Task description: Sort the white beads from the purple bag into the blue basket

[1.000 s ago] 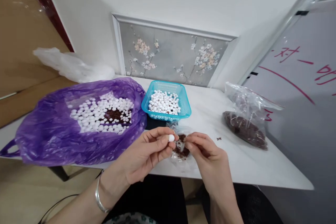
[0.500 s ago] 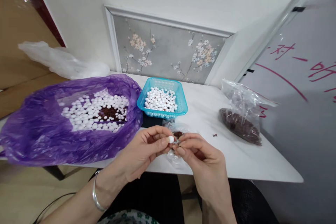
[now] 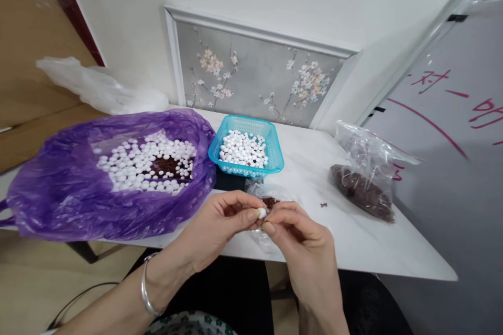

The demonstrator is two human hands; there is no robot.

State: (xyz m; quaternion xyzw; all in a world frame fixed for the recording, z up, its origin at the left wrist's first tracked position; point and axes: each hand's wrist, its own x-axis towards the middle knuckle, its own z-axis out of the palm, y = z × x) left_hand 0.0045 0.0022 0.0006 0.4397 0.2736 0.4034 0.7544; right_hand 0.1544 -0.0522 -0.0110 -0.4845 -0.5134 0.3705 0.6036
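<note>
White bead (image 3: pixel 261 213) sits pinched between the thumb and forefinger of the left hand (image 3: pixel 220 225), held just above the near edge of the white table (image 3: pixel 314 167). Right hand (image 3: pixel 304 243) meets it fingertip to fingertip, its thumb and forefinger pressed together against the bead, possibly nipping something small and dark, though the view is too fine to say. A silver bangle (image 3: pixel 146 293) circles the left wrist. Directly beyond the fingertips lies a small clear bag (image 3: pixel 264 194) with brown bits inside. Farther ahead stands a turquoise basket (image 3: pixel 275 159) filled with white beads. Ahead and to the left of the left hand spreads a purple plastic bag (image 3: pixel 70 193), open, holding more white beads around a brown patch. Well out to the right of the right hand rests a larger clear bag of brown material (image 3: pixel 363 188).
</note>
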